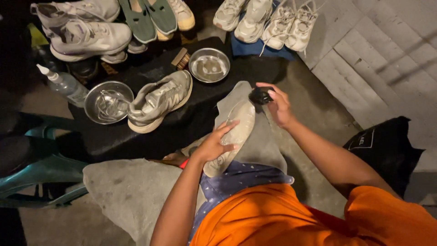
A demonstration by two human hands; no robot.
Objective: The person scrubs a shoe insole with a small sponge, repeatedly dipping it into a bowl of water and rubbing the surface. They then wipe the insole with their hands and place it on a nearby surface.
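My left hand (215, 144) presses down on a pale shoe insole (236, 129) that lies along a grey cloth (259, 141) over my knee. My right hand (276, 105) grips a small black object (260, 94), perhaps a brush or sponge, just above the insole's far tip. A grey and white sneaker (159, 100) rests on a dark mat in front of me, its toe leaning into a steel bowl (108, 102).
A second steel bowl (209, 64) sits beyond the sneaker, beside a wooden brush (180, 57). A plastic squeeze bottle (64, 84) lies at left. Several pairs of shoes (84, 32) line the far edge. A black bag (387, 146) lies at right, a teal chair (41, 173) at left.
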